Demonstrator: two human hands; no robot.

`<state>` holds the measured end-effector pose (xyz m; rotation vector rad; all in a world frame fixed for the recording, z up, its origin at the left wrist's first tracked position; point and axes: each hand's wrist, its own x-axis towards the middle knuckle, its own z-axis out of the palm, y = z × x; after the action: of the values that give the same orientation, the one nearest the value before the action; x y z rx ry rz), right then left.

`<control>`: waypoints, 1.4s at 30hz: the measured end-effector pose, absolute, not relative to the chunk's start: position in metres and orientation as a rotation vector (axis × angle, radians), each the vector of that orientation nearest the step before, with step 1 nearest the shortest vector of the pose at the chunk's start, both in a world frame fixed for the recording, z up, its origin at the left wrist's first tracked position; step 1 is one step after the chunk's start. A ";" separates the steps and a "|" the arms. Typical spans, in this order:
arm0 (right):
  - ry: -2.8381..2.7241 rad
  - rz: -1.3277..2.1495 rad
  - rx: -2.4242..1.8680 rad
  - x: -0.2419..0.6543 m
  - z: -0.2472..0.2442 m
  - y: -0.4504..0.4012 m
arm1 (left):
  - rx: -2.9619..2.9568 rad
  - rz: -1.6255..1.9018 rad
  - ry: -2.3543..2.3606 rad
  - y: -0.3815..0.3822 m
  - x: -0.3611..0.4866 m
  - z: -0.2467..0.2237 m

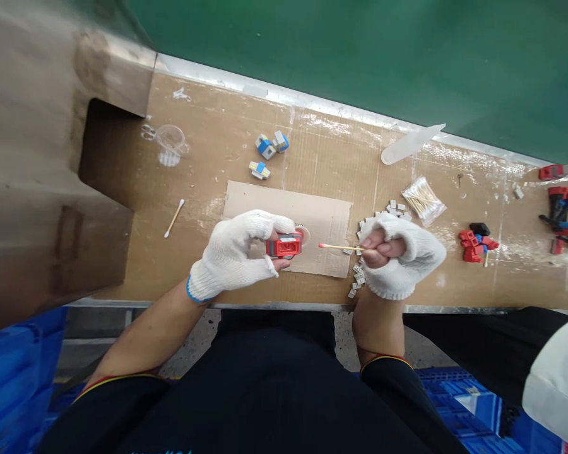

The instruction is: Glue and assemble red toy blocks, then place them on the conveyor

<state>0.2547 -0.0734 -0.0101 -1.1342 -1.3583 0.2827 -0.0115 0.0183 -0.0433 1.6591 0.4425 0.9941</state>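
Note:
Between the thumb and fingers of my left hand (pixel 239 255), in a white glove with bare fingertips, is a small red and grey plastic part (pixel 288 246) with its hollow side up. My right hand (pixel 400 255), gloved the same way, pinches a cotton swab (pixel 339 246). The swab's reddish tip points left at the part, a short gap away from it. Under both lies a cardboard sheet (pixel 288 198). A small clear round dish (pixel 303 236) shows partly behind the red part. Small light grey pieces (pixel 358 275) are scattered beside and under my right hand.
Blue and grey parts (pixel 266 146) sit beyond the sheet. A bag of swabs (pixel 424 200), a translucent strip (pixel 411 145) and red parts (pixel 474 244) lie to the right. A loose swab (pixel 174 218) and a clear cup (pixel 170 139) are left, near a metal housing (pixel 104 252).

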 end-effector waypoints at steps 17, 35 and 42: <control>-1.938 0.552 -1.236 0.276 -0.017 -0.070 | 1.459 1.136 0.583 0.029 -0.013 -0.053; -2.951 0.484 -1.980 0.163 0.035 0.111 | 1.073 1.377 0.780 0.068 -0.028 -0.062; -2.797 0.579 -1.919 0.193 0.057 0.084 | 1.122 1.307 0.695 0.061 -0.033 -0.052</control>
<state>0.1931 0.0842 0.0565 -1.9188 -2.7975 0.5793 -0.0325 0.0607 -0.0518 1.1219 0.6949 1.3071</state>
